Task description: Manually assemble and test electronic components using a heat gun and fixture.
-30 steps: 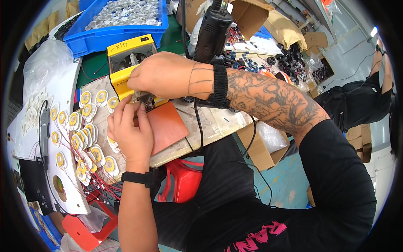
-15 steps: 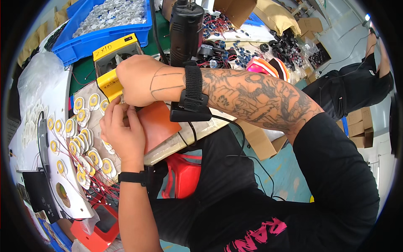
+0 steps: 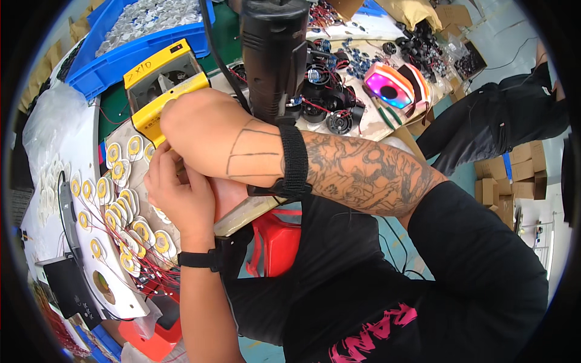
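A person (image 3: 339, 290) works with both hands close together at a yellow-framed device (image 3: 145, 121), which stands on a cluttered surface (image 3: 242, 220) near a blue bin (image 3: 91, 85) of small pale parts (image 3: 145, 27). The right hand (image 3: 196, 130) (a black strap (image 3: 295, 160) circles its wrist) covers the device's near corner; the left hand (image 3: 184, 202) curls in just below. The fingertips are hidden, so whether the fingers grip anything cannot be told. White pads with yellow discs (image 3: 162, 242) lie to the left, and a black cylinder (image 3: 272, 60) stands beyond the right wrist.
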`<state>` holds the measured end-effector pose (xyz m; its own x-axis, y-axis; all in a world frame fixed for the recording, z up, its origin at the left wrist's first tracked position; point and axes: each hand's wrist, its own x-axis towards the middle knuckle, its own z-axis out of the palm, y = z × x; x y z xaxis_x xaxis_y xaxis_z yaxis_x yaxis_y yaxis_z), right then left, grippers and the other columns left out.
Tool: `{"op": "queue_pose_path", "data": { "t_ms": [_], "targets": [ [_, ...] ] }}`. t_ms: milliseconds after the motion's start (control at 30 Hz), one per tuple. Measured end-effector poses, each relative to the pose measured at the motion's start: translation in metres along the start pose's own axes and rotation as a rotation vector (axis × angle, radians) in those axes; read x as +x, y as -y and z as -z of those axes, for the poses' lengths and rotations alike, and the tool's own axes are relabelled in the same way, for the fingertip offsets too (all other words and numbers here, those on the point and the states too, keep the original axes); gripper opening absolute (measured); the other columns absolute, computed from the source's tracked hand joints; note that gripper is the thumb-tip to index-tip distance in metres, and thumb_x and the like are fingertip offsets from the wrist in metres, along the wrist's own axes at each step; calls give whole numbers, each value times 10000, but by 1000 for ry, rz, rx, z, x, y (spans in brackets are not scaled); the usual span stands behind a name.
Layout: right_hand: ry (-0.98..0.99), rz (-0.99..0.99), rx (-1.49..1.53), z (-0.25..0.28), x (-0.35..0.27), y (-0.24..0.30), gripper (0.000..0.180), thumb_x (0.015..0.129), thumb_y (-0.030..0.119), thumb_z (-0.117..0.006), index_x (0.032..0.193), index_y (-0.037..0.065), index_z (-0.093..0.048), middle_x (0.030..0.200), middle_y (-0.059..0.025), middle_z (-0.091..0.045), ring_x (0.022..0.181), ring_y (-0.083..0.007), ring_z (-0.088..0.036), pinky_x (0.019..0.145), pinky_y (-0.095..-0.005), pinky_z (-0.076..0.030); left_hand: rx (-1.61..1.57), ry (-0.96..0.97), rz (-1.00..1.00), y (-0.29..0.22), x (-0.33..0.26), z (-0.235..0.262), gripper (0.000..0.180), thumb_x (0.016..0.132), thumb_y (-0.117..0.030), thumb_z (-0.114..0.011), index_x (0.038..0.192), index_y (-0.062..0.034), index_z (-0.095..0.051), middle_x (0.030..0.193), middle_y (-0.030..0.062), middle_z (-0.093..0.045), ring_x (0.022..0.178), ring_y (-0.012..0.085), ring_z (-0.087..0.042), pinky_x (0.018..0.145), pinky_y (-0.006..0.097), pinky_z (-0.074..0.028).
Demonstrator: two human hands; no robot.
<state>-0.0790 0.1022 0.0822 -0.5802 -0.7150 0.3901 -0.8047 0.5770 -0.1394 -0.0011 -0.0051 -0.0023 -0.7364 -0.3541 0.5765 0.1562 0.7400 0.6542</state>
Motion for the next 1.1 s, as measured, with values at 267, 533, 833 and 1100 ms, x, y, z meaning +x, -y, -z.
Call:
{"op": "queue_pose_path", "data": {
  "t_ms": [267, 533, 833, 1100],
  "targets": [
    [-9, -48, 41, -9, -4, -5, 201, 819, 117, -644, 967, -13, -683, 891, -178, -716, 840, -354, -723, 726, -430, -591, -135, 135, 118, 0, 9, 17, 163, 898, -90, -738, 1036, -10, -701, 1308, 152, -676, 1161, 323, -624, 1022, 419, -460],
    [-16, 260, 264, 34, -53, 16, 118, 838, 201, -627, 858, 89, -601, 789, -50, -625, 750, -269, -636, 616, -412, -498, -97, 4, 164, -22, -65, 124, 207, 1006, -20, -606, 1173, 98, -637, 1311, 203, -650, 1217, 292, -615, 1061, 400, -460],
    [567, -23, 1468, 99, -159, 24, 120, 1054, 139, -516, 1047, 22, -542, 963, -88, -646, 843, -283, -647, 726, -411, -498, -20, 332, 656, -11, -247, 159, 78, 930, -43, -683, 920, 32, -667, 906, 145, -711, 815, 236, -674, 760, 352, -531],
    [495, -235, 2094, 210, -170, 19, 249, 894, 153, -762, 983, -72, -706, 847, -111, -711, 487, -209, -566, 450, -343, -418, -2, 528, 522, 17, -262, 120, 121, 932, -138, -715, 901, -21, -709, 848, 146, -719, 743, 249, -708, 674, 351, -536]
  ]
}}
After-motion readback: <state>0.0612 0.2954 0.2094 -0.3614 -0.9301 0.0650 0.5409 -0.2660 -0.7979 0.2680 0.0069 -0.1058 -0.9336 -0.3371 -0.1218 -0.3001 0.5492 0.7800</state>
